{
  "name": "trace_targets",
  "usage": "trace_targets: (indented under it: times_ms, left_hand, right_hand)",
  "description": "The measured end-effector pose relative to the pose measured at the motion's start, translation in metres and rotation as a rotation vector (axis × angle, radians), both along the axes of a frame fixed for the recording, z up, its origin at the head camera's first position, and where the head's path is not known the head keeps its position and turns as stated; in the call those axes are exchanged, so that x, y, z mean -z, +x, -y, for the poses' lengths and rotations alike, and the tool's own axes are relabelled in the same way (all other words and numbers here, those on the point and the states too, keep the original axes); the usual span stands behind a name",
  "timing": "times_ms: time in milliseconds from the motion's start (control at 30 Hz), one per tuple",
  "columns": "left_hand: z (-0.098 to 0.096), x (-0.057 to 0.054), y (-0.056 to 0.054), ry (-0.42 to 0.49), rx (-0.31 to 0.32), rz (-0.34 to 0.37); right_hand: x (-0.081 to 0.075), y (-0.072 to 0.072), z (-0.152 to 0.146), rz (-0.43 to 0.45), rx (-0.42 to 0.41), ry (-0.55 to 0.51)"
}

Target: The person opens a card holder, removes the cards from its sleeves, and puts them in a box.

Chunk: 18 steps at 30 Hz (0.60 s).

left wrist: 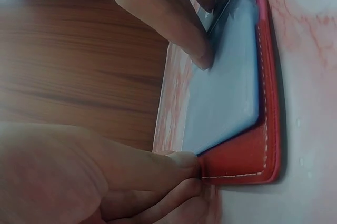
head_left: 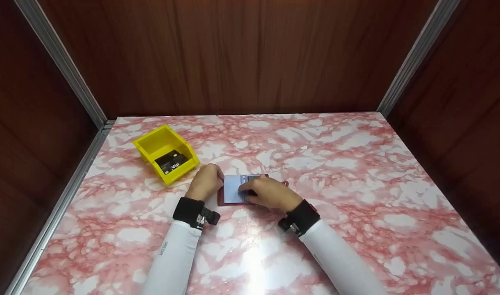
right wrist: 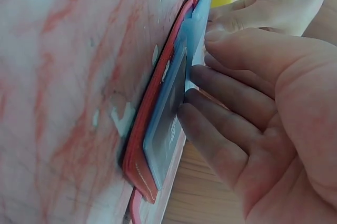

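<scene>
An open red card holder point(head_left: 221, 199) with white stitching point(left wrist: 234, 176) lies on the table, its bluish clear sleeves point(head_left: 232, 189) facing up. My left hand point(head_left: 205, 181) pinches its left edge between thumb and fingers. Over its right half is my right hand point(head_left: 272, 193), with fingers extended and fingertips touching the sleeves. A dark card point(right wrist: 171, 124) lies in or on the right-hand sleeve, under those fingertips; the right wrist view does not settle which. Part of the holder's right half is hidden by the right hand in the head view.
A yellow bin point(head_left: 183, 173) stands left of the hands, with black cards point(head_left: 172, 162) marked "Vip" inside. The tabletop point(head_left: 335, 229) has a red and white marbled pattern. Brown wood-grain panels point(head_left: 241, 57) rise at the back and both sides.
</scene>
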<state>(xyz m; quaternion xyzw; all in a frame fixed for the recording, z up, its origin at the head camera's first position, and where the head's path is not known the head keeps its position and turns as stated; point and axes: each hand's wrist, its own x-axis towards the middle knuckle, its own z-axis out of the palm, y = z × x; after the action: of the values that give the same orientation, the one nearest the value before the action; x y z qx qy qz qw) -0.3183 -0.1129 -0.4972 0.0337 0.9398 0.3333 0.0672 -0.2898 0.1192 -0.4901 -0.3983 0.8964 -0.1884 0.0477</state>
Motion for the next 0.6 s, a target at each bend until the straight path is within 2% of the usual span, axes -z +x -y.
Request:
trace_targets:
  times_ms: [67,167,200,433,600]
  left_hand:
    - [-0.002,-0.003,0.003,-0.002,-0.009,0.019]
    - [-0.002,-0.004,0.003,-0.003,-0.004,0.011]
    - [-0.004,-0.013,0.01,-0.008,-0.004,0.01]
    - [-0.002,-0.014,0.011,-0.009,0.002,-0.017]
    - [-0.006,-0.018,0.012,-0.01,-0.025,0.003]
  right_hand:
    - [0.0,0.001,0.0,0.001,-0.003,-0.001]
    - [-0.001,0.002,0.0,0.002,-0.002,-0.003]
    - [-0.001,0.002,0.0,0.002,-0.002,-0.006]
    - [-0.004,0.001,-0.001,0.0,-0.008,-0.007]
    - [-0.011,-0.005,-0.01,0.002,0.082,-0.003]
